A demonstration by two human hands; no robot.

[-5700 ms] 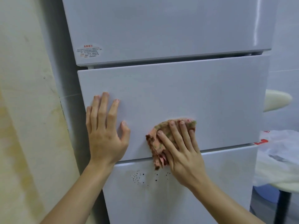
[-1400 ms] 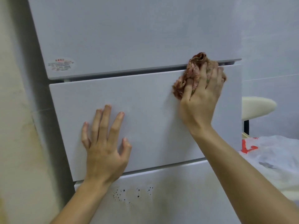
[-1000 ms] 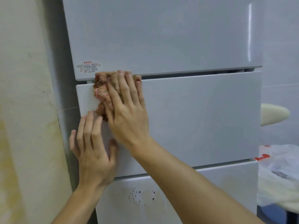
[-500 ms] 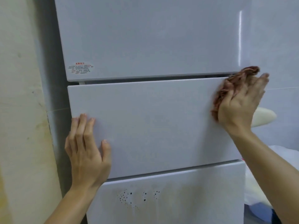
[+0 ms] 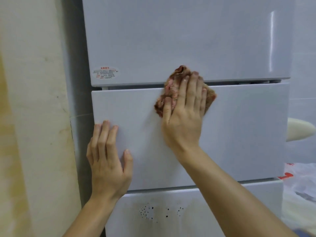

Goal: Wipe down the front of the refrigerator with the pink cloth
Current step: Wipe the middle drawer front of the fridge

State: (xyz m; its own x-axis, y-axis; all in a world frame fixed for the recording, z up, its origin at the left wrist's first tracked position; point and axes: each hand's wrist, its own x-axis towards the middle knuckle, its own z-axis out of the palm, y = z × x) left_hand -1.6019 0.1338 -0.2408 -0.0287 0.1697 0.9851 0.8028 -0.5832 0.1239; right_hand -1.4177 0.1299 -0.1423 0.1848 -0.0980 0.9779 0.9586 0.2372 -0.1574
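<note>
Movement is leftward now: my right hand [image 5: 183,120], half a second ago at the right corner of the refrigerator [image 5: 188,40] drawer [image 5: 239,134], presses the pink cloth [image 5: 171,88] with straight fingers at the middle of the drawer's top edge; my left hand [image 5: 109,161] stays flat and relaxed on the drawer; I judge this strip nearly done; dark specks [image 5: 150,212] below are not yet wiped.

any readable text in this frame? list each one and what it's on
Nothing can be quoted; both texts are illegible.
On the sticker at the lower left of the upper refrigerator door: a red heading over several small lines of print, too blurred to read.
On the plastic bag at the right edge: red print, partly cut off and blurred, unreadable.
No other word, brand or number shows.
</note>
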